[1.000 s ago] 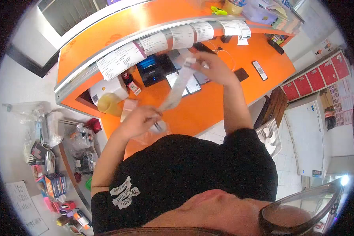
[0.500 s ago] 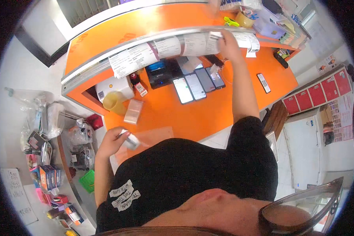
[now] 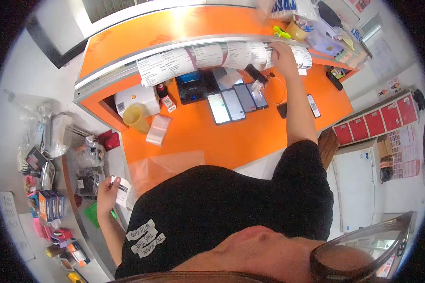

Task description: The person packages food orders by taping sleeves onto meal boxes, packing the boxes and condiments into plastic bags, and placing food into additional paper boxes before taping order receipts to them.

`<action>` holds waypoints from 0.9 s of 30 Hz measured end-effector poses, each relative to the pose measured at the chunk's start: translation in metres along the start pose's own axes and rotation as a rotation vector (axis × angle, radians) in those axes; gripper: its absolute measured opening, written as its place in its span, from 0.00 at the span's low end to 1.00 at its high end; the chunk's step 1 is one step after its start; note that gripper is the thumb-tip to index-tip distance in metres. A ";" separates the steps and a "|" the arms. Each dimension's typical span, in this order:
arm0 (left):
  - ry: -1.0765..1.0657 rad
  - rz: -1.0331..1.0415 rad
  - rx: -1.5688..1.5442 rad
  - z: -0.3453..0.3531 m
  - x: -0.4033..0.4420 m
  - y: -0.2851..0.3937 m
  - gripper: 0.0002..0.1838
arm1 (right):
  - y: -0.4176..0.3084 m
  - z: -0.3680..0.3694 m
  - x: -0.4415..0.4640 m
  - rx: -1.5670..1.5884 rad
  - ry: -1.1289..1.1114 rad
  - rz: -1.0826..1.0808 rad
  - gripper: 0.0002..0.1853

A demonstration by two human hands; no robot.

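My left hand (image 3: 107, 193), low at the left beside the counter, pinches a small white printed label (image 3: 122, 191). My right hand (image 3: 282, 55) reaches up to the metal edge of the orange shelf, its fingers against one of the paper slips (image 3: 259, 55) in the row hanging there. Other printed slips (image 3: 164, 65) hang along the same edge to the left. Below them several phones (image 3: 219, 109) lie side by side on the orange counter (image 3: 184, 132). A black device (image 3: 191, 88) stands left of the phones.
A yellow cup (image 3: 136, 117), a clear-wrapped pack (image 3: 158, 129) and a white printer (image 3: 138, 100) occupy the counter's left side. Another phone (image 3: 313, 106) lies at the right. Shelves with boxes (image 3: 51, 205) stand at far left, red drawers (image 3: 374, 122) at right.
Both hands were together over the counter with a paper strip between them. My right hand has since gone up to the hanging slips, and my left hand has moved down and left with a label.
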State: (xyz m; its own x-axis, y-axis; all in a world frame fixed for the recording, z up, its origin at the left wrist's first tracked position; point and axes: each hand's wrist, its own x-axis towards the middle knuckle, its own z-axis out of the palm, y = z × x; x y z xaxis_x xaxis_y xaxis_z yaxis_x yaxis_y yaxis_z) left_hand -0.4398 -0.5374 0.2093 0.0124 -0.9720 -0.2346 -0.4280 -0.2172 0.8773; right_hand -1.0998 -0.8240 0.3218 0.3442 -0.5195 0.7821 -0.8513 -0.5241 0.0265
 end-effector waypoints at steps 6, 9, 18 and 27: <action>0.043 -0.012 0.084 -0.013 -0.009 -0.044 0.14 | -0.010 0.005 0.002 -0.418 -0.051 0.125 0.12; 0.067 -0.011 0.051 -0.006 -0.025 -0.027 0.13 | 0.002 0.012 0.004 -0.434 -0.143 0.054 0.11; 0.083 -0.400 0.261 -0.046 -0.108 -0.068 0.23 | -0.206 0.033 -0.034 0.056 -0.075 0.179 0.11; 0.284 -0.398 0.265 -0.046 -0.228 -0.099 0.14 | -0.454 0.146 -0.203 0.664 -0.601 -0.383 0.16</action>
State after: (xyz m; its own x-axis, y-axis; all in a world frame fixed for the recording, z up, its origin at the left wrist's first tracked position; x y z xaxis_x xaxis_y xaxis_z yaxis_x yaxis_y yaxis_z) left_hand -0.3593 -0.2987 0.1952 0.4472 -0.8134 -0.3720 -0.5528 -0.5783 0.6000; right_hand -0.7256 -0.5796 0.0603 0.8526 -0.3961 0.3409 -0.3063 -0.9073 -0.2880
